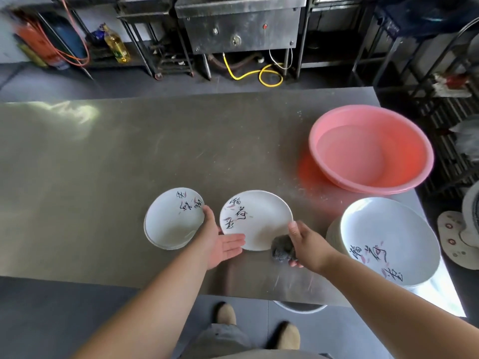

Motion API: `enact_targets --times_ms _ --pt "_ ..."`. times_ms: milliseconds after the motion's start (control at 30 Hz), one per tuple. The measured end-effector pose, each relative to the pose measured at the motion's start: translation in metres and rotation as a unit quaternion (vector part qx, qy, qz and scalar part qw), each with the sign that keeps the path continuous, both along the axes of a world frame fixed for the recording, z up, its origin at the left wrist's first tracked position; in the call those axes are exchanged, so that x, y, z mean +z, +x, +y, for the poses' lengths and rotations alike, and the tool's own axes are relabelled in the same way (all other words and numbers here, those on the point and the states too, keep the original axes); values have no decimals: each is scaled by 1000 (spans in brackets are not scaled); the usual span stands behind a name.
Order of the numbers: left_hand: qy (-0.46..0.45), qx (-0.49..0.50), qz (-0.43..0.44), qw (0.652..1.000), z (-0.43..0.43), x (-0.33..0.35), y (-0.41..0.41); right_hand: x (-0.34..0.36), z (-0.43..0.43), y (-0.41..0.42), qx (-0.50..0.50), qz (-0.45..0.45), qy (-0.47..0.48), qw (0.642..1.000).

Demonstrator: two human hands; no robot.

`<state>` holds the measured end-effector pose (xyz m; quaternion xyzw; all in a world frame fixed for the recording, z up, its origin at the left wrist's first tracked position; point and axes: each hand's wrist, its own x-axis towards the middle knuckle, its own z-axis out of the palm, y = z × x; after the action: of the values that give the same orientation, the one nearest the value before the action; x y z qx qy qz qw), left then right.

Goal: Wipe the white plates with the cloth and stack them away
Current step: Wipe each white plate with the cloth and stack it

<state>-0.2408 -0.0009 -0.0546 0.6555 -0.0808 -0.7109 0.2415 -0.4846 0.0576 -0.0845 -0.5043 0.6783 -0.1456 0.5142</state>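
Observation:
A white plate (259, 216) with black calligraphy lies in front of me on the steel table (103, 156). My right hand (308, 244) pinches its right rim with the thumb while its fingers grip a dark grey cloth (281, 251). My left hand (220, 242) is spread flat, palm up, fingers at the plate's near-left rim. To the left sits a short stack of white plates (172, 218). On the right stands a taller stack of larger white plates (388, 239).
A pink plastic basin (404, 149) sits at the table's back right. The table's near edge runs just behind my hands, with my feet and a metal bowl (300, 308) below it. Steel kitchen units, hoses and bottles line the far side.

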Motion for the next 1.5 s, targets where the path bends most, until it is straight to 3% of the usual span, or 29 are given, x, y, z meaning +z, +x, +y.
enact_targets --times_ms 133,300,400,533,633,733,933,1033,1133,1367,1500 --pt "-58 71 142 986 -17 32 17 38 -1 -2 34 54 -205 977" --pt "-128 44 125 983 -33 58 40 78 -16 8 156 195 -215 944" --pt "-195 -7 170 966 -43 76 55 106 -26 16 81 255 -238 934" --pt "-241 -10 212 947 -57 103 65 142 -32 42 -80 193 -408 889" --pt "-271 -22 253 928 -63 121 64 164 -35 86 33 167 -483 859" --pt "-291 -43 305 906 -63 137 62 171 -42 126 194 275 -462 821" --pt "-315 -43 330 889 -70 160 80 208 -92 141 184 380 -441 792" --pt "-350 -22 312 883 -81 175 88 218 -96 135 150 433 -380 804" --pt "-365 0 309 878 -91 186 96 212 -77 148 122 401 -390 820" --pt "-343 -17 364 866 -88 187 101 216 -72 183 196 312 -470 802" --pt "-348 -61 366 861 -85 189 103 242 -108 167 198 343 -475 786"
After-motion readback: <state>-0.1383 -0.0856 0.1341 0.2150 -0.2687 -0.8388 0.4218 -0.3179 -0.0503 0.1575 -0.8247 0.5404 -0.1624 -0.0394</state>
